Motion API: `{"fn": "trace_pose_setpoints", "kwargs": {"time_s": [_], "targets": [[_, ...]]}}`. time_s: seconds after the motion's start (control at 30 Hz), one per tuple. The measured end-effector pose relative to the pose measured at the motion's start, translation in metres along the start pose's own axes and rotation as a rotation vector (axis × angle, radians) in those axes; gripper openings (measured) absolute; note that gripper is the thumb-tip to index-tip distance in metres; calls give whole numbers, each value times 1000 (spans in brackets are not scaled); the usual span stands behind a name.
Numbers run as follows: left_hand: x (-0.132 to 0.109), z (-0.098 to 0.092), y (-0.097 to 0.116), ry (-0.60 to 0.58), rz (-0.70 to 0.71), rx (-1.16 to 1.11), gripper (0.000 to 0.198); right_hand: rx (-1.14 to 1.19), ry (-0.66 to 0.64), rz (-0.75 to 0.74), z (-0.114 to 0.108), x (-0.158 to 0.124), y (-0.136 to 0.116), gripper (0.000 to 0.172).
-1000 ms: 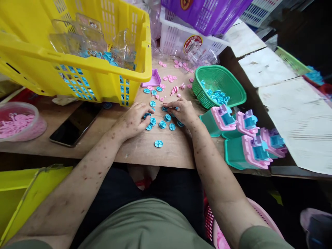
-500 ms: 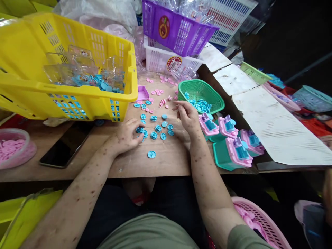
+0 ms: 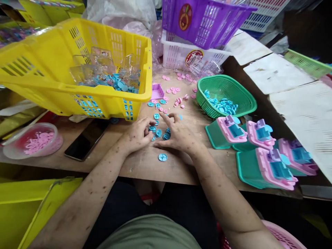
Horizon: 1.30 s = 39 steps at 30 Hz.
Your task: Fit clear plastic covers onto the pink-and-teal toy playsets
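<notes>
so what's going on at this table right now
A person sits at a wooden table with both hands down in a scatter of small blue discs. The left hand curls its fingers over a few of them; whether it grips one is unclear. The right hand lies spread open just beside it. One disc lies alone nearer the table edge. A yellow crate and a green basket hold more blue discs.

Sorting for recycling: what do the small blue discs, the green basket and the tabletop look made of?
Blue discs: likely moulded plastic, smooth, with cross ribs. Green basket: plastic, glossy moulded mesh. Tabletop: probably bare wood or plywood, matte, grain visible.
</notes>
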<state>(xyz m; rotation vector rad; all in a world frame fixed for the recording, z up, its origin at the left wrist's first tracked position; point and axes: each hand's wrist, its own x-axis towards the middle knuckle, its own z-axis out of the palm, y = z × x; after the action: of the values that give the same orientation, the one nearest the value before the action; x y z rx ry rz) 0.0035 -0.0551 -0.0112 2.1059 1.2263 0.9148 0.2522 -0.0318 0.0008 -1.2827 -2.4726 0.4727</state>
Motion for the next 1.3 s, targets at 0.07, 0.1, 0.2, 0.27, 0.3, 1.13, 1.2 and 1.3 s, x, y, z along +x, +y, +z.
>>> {"fn": "trace_pose_setpoints", "kwargs": {"time_s": [0.07,0.1,0.2,0.27,0.3,1.13,1.2,1.3], "targets": [[-1,0,-1,-4,-45,-118,43,-42,23,49,5,2,-4,134],[-1,1,-2,-5,-60,-177,44,-61,25,68,7,2,-5,129],[-1,0,-5,24,-88,-216,42,-71,3,88,6,3,-6,107],[0,-1,-5,30,-85,-133,35,-55,-11,75,3,3,-5,92],[0,-2,-5,23,-76,-88,31,-44,-12,67,2,3,-5,85],[4,7,-4,185,64,-59,7,332,44,5,-1,15,10,17],[4,4,-1,214,66,-13,7,406,73,-7,-8,13,13,18],[5,2,1,209,53,-4,8,508,233,29,-29,6,18,32]]}}
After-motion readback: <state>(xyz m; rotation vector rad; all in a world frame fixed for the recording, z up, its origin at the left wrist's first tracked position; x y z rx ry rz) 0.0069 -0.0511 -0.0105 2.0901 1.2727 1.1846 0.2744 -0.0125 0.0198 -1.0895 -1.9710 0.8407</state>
